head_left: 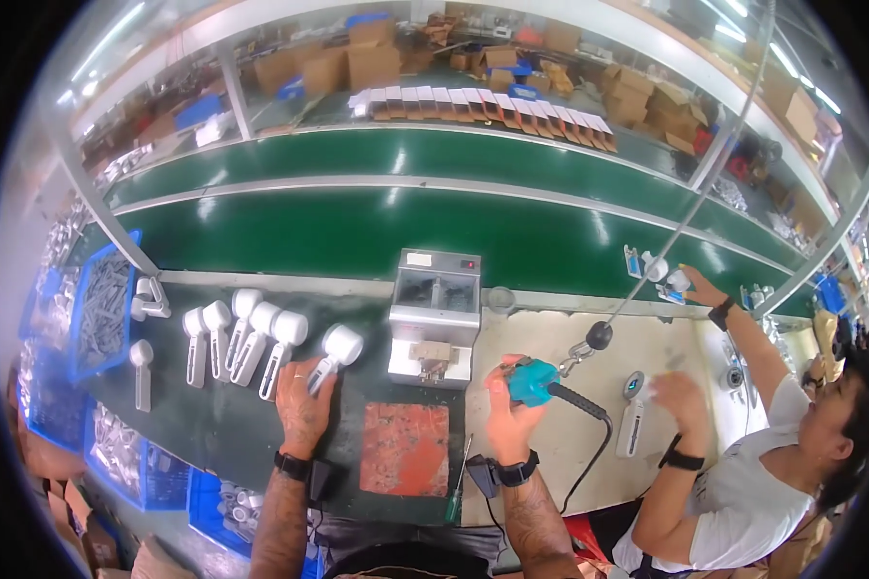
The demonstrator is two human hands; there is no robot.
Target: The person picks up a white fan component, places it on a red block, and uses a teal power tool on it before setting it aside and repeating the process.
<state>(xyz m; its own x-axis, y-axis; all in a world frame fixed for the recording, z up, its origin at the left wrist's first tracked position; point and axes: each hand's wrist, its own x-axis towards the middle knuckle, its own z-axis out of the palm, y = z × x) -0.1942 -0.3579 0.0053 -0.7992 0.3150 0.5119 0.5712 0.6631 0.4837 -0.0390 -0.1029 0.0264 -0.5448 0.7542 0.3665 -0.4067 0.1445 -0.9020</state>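
My left hand (304, 405) is closed round the handle of a white round-headed handheld device (343, 343), on the dark mat at the left. A row of similar white devices (248, 338) lies just beyond it. My right hand (510, 420) grips a teal electric screwdriver (534, 382) with a black cord, beside a hanging hook on a cable. Between my hands lies a worn red pad (405, 450). Behind the pad stands a grey metal machine (436, 318) with an open tray on top.
Blue bins (104, 307) of grey parts stand at the left. A thin hand screwdriver (452, 509) lies near the front edge. At right, a co-worker's hand (681, 405) is near a white device (631, 425) with a lit display. A green conveyor belt (338, 232) runs behind.
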